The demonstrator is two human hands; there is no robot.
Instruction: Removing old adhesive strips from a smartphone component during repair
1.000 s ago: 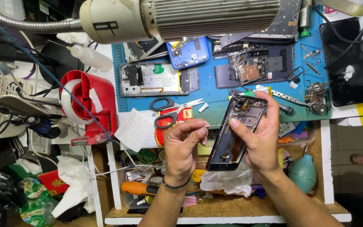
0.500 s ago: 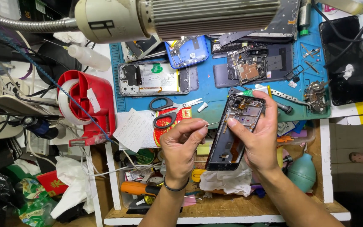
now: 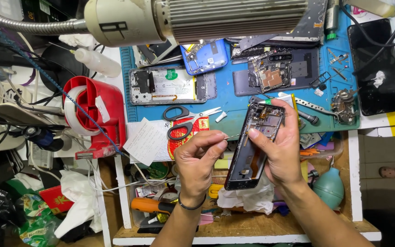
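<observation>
My right hand [image 3: 280,153] grips an opened black phone frame [image 3: 253,145], held tilted over the front edge of the blue work mat [image 3: 227,107], its inner side facing up. My left hand [image 3: 198,160] pinches thin metal tweezers [image 3: 230,136] whose tip points at the frame's left edge, close to my right thumb. Under the phone lies crumpled white tissue [image 3: 248,199].
On the mat lie black-handled scissors [image 3: 182,121], an opened phone with a white battery [image 3: 168,86], a blue phone back [image 3: 205,56] and a dark phone with bare circuit board [image 3: 275,72]. A red tape dispenser [image 3: 98,112] stands left, a lamp head [image 3: 197,18] overhangs, a teal bulb blower [image 3: 328,187] sits right.
Both hands stay over the drawer with the phone frame. My left hand's tweezers have come up to the frame's left edge; the frame has tilted slightly.
</observation>
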